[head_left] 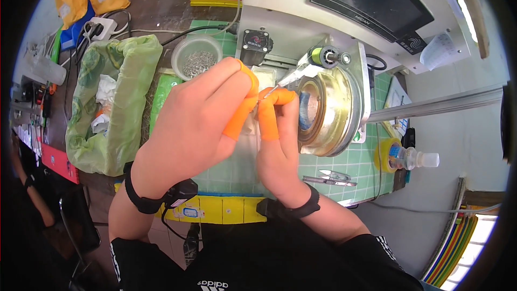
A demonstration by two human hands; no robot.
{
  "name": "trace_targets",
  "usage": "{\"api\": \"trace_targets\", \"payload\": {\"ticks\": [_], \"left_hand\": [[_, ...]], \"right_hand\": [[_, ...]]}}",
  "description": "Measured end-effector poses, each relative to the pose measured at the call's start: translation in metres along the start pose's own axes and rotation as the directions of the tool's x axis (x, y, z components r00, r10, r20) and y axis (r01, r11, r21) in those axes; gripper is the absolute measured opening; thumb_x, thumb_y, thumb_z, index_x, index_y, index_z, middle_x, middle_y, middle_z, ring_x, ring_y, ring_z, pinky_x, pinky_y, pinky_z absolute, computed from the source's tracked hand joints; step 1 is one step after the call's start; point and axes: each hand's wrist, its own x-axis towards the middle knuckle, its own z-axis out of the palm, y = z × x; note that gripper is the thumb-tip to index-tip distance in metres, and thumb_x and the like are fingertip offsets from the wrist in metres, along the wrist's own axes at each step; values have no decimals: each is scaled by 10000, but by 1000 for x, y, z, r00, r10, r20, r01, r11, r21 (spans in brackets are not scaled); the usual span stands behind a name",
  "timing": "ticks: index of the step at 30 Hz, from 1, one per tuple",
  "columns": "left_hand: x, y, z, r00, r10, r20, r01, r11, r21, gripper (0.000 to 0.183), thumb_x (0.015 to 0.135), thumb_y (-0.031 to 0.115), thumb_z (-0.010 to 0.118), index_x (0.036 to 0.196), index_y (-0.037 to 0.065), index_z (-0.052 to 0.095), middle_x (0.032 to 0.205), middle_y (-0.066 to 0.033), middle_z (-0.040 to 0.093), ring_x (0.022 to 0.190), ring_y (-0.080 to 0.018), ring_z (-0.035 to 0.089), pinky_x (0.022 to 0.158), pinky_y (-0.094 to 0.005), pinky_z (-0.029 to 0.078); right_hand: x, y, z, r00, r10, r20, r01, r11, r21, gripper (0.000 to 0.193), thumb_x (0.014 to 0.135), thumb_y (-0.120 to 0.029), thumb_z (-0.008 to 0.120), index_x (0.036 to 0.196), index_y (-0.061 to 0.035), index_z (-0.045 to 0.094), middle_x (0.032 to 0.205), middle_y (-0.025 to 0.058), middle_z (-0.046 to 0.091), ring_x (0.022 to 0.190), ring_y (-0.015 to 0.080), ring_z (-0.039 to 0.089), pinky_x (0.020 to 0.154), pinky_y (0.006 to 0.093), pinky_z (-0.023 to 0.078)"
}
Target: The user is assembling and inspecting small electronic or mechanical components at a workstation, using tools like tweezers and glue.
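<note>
Orange finger covers sit on the fingertips of both my hands, which meet in front of the machine. My left hand [199, 113] is closed in a pinch, and its fingers hide whatever is between them. Facing it, my right hand [279, 151] pinches a small thin metal piece [267, 95], too small to name. Just right of my right fingers is a gold-coloured reel [336, 113] on the machine. Beyond my left hand stands a round tub [197, 58] of small metal parts.
A bin with a green liner [118, 145] holds crumpled paper at the left. Snips [334, 175] and tweezers lie on the green cutting mat [215, 175]. Yellow tape [386, 155] and a clear bottle [420, 159] are at the right. The machine [285, 5] blocks the far side.
</note>
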Motion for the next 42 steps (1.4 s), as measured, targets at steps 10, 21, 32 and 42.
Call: {"api": "trace_targets", "payload": {"ticks": [10,21,32,42], "left_hand": [[-12,-17,6,992,42,-121,-49,997,-54,249,844,-87,728,1061,-21,624,1144,-163,669,975,-344,689,795,-372,572],[-22,-37,15,931,343,-122,-340,939,47,316,752,10,841,1007,28,655,1127,-147,697,879,-296,712,688,-337,580],[-28,-51,23,771,575,-274,-540,818,199,119,739,91,706,842,37,683,997,-106,664,1031,-319,703,751,-403,618],[-30,-37,23,797,558,-231,-545,829,122,134,972,102,615,969,-20,560,947,-117,553,810,-309,609,668,-407,508]], "right_hand": [[11,15,-1,972,-234,-9,226,948,-225,133,1057,-3,475,1182,-18,432,1112,101,447,998,215,492,941,333,434],[8,13,-3,964,-265,1,259,942,-213,70,1096,-31,452,1156,-48,419,1083,74,441,949,151,457,880,292,412],[8,21,-6,958,-285,-4,250,847,-470,318,1055,-213,559,1303,-14,543,1257,85,569,1177,226,549,1064,361,425],[5,39,-29,989,-132,-65,106,946,-307,433,1076,-102,505,1489,-3,423,1389,117,539,1281,213,523,1121,349,386]]}}
